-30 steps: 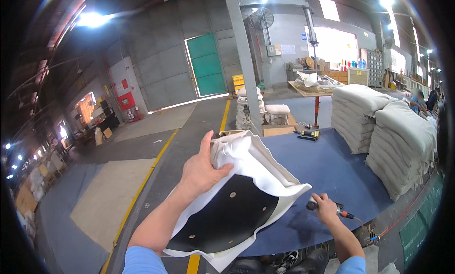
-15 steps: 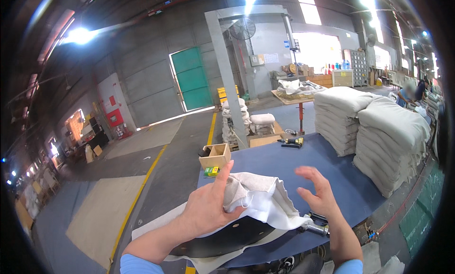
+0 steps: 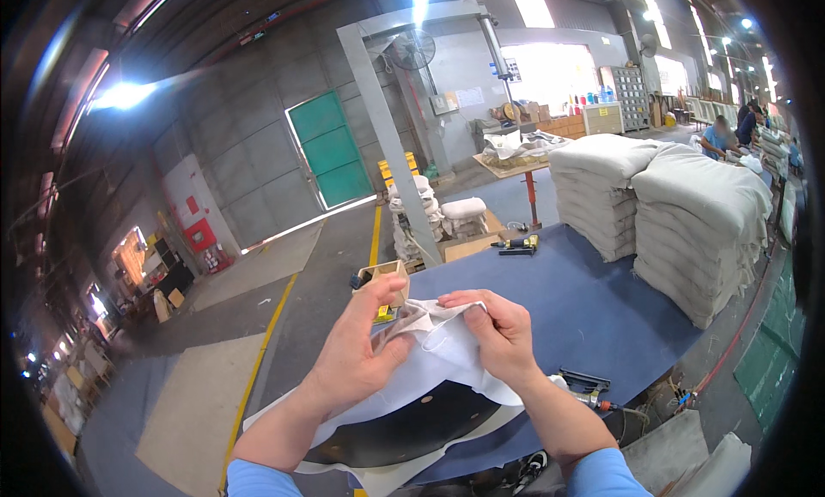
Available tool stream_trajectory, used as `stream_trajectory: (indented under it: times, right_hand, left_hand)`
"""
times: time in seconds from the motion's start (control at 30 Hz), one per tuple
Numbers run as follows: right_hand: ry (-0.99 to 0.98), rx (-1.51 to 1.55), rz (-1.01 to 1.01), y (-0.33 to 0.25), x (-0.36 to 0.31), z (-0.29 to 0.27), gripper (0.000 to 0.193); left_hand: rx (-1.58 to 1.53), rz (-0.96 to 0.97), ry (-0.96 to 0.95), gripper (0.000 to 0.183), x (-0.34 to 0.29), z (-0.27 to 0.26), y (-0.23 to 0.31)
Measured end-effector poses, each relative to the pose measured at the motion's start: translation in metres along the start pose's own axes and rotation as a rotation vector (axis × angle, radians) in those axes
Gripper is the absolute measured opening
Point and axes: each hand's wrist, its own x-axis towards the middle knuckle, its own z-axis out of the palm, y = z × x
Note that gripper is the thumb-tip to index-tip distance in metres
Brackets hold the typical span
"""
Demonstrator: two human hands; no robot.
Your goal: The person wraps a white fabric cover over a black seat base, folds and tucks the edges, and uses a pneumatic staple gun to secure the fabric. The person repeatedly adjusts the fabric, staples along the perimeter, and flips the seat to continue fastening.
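A pale grey-white fabric cover lies partly over a black curved panel with small holes, close in front of me. My right hand pinches the cover's upper edge between thumb and fingers. My left hand is at the cover's left side, thumb and forefinger apart, with the bunched edge near the gap between them. A loose white thread hangs at the gathered part. Beside my right forearm lies a staple gun with a hose, partly hidden.
The blue-topped table carries another staple gun at its far side. Behind my left hand stand a wooden box and a small green-yellow box. Tall stacks of folded covers fill the right. People work far right.
My right hand has moved left and inward and taken hold of the cover's edge. My left hand has shifted slightly left, its forefinger now bent. The view has turned a little.
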Motion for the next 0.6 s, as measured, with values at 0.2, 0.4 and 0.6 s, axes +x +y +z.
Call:
stream_trajectory:
  times: [0.2, 0.4, 0.6]
  right_hand:
    - [0.145, 0.069, 0.087, 0.004, 0.003, 0.014, 0.024]
    - [0.207, -0.127, -0.156, 0.012, -0.009, 0.027, 0.014]
    - [0.203, -0.251, -0.396, 0.021, -0.014, 0.03, 0.012]
  left_hand:
    - [-0.107, 0.085, -0.177, 0.046, 0.0, -0.017, 0.003]
    - [0.113, 0.074, -0.005, 0.033, -0.005, -0.006, 0.006]
    - [0.298, 0.21, 0.061, 0.025, -0.006, -0.008, 0.008]
